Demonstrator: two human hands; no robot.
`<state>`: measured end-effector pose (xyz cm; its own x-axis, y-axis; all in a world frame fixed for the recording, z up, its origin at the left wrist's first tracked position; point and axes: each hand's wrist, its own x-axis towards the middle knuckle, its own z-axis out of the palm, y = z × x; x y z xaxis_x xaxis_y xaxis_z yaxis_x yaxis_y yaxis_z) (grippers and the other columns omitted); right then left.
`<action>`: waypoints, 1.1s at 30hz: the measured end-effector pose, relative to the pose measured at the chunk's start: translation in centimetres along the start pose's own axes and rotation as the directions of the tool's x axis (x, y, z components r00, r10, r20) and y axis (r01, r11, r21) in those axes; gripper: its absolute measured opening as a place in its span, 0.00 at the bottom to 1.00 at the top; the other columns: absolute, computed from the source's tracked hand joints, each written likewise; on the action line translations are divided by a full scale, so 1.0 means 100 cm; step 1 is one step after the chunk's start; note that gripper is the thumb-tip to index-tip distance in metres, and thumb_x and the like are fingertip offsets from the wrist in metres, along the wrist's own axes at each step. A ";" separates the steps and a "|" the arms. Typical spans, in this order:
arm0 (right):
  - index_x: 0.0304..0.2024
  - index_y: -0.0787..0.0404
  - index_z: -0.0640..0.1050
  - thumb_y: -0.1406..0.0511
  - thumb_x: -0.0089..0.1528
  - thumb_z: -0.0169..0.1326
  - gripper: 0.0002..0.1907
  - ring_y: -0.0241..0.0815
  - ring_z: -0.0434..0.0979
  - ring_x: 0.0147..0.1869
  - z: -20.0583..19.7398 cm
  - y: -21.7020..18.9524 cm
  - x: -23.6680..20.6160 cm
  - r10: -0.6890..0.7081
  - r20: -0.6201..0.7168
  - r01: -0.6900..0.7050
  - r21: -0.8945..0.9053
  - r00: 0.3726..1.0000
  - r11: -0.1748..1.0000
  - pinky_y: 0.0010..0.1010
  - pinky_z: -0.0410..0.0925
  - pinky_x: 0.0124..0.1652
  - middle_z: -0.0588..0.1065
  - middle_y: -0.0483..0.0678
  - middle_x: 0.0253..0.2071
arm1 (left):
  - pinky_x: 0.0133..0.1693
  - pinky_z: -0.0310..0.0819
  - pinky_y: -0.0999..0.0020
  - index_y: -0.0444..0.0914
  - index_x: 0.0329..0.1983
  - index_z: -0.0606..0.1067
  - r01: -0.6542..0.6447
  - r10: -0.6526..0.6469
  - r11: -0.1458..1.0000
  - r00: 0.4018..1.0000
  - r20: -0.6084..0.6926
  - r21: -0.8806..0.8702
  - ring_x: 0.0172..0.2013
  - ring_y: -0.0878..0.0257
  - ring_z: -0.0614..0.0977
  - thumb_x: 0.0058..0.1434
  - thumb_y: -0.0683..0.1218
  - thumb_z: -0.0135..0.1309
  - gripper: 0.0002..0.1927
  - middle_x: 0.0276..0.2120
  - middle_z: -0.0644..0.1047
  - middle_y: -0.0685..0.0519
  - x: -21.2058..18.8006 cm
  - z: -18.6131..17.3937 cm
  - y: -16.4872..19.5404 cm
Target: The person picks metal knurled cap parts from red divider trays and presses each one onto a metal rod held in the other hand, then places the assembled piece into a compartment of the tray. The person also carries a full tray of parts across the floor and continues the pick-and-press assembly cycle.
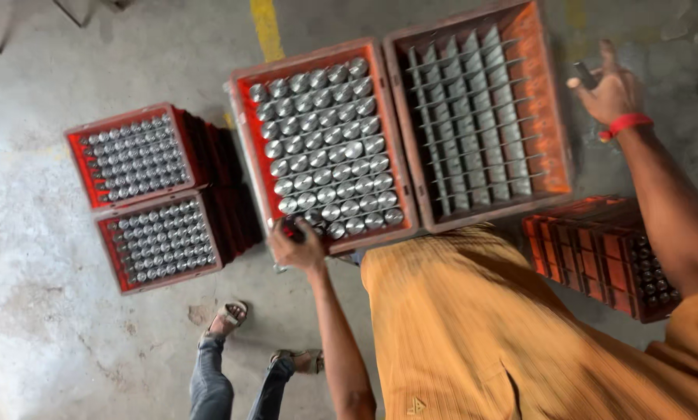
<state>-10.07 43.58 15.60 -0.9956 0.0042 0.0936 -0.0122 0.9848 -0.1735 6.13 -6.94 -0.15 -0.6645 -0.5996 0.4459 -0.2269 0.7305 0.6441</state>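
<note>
My left hand (296, 243) grips the full crate's (323, 148) near edge; my right hand (612, 89) holds a dark object (585, 75) beside the empty crate (480, 117).

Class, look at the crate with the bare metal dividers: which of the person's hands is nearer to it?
Right. The right hand hovers just beyond the crate with bare dividers, holding a small dark object. The left hand is farther away, at the near edge of the neighbouring full crate.

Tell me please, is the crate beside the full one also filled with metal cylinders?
No, the right-hand crate shows only bare grey dividers, while the full crate holds shiny metal cylinders.
</note>
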 end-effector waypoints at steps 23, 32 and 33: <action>0.82 0.51 0.57 0.53 0.70 0.52 0.40 0.61 0.80 0.55 0.044 0.028 0.015 0.208 0.336 -0.340 0.401 0.918 0.851 0.50 0.72 0.57 0.78 0.62 0.49 | 0.45 0.74 0.44 0.35 0.55 0.74 0.782 -0.750 0.623 0.592 -0.294 -0.013 0.43 0.41 0.83 0.65 0.71 0.40 0.37 0.44 0.81 0.38 0.029 -0.010 0.015; 0.72 0.59 0.71 0.50 0.77 0.52 0.28 0.47 0.81 0.41 0.049 0.055 0.008 0.134 -0.057 -0.068 0.631 0.989 0.772 0.36 0.72 0.36 0.78 0.52 0.41 | 0.53 0.69 0.46 0.33 0.55 0.74 0.539 -0.481 0.842 0.777 -0.407 0.033 0.52 0.44 0.79 0.69 0.62 0.47 0.29 0.51 0.78 0.41 0.024 -0.012 0.018; 0.69 0.59 0.74 0.50 0.76 0.50 0.26 0.41 0.81 0.41 0.049 0.060 0.004 0.248 -0.024 -0.137 0.781 0.968 0.610 0.31 0.72 0.34 0.78 0.49 0.42 | 0.54 0.69 0.46 0.33 0.55 0.73 0.419 -0.364 0.906 0.843 -0.397 0.060 0.53 0.44 0.78 0.70 0.59 0.50 0.25 0.51 0.77 0.42 0.020 -0.012 0.019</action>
<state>-11.00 48.60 9.85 -0.9650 0.2525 0.0714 0.0561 0.4643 -0.8839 5.18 -7.14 2.73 -0.1954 -0.9006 0.3883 -0.5270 0.4303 0.7329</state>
